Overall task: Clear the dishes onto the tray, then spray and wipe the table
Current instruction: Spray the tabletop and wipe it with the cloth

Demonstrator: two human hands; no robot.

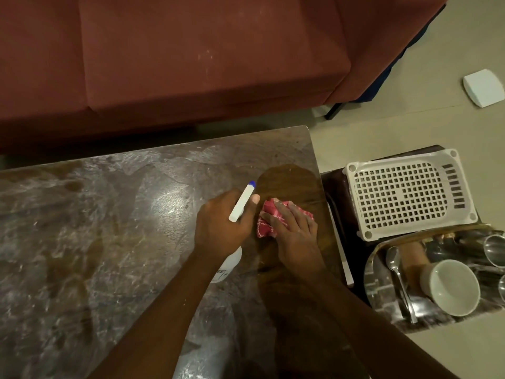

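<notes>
My left hand (222,222) grips a white spray bottle (241,203) with a blue nozzle tip, held over the dusty brown table (95,228). Pressed flat under my right hand (292,231) is a red patterned cloth (269,217), near the table's right edge. Around the cloth runs a darker, cleaner strip of table. Off to the right, a shiny steel tray (382,291) holds a white cup (451,287), a spoon (396,269) and steel tumblers (494,250).
A white plastic basket (407,192) lies upside down on a dark stool right of the table. Behind the table stands a red sofa (177,64). A white square object (483,87) lies on the tiled floor at far right.
</notes>
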